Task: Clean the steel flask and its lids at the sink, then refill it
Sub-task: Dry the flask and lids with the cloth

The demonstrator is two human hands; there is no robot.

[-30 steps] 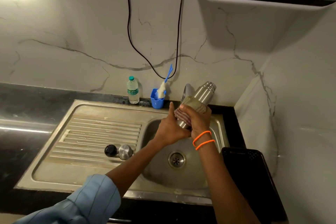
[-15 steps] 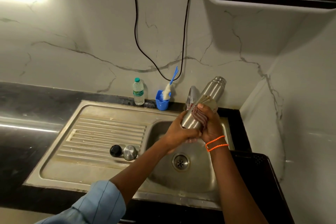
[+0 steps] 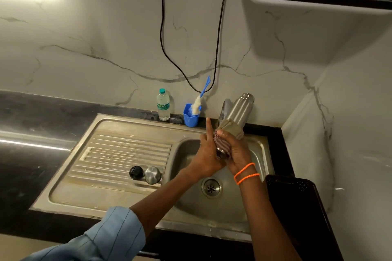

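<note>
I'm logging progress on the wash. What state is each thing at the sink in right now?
steel flask: uncapped, tilted, held over the basin
cloth: wrapped round the flask's lower body
left hand: holds the flask's base end, forefinger straight
right hand: grips the cloth on the flask
black lid: off, on the drainboard
steel lid: off, beside the black lid
plastic bottle: upright, capped
bottle brush: standing in the blue cup

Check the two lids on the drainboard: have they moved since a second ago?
No. The black lid and steel lid sit on the same drainboard ridges, left of the basin; only the camera shifted.
</note>
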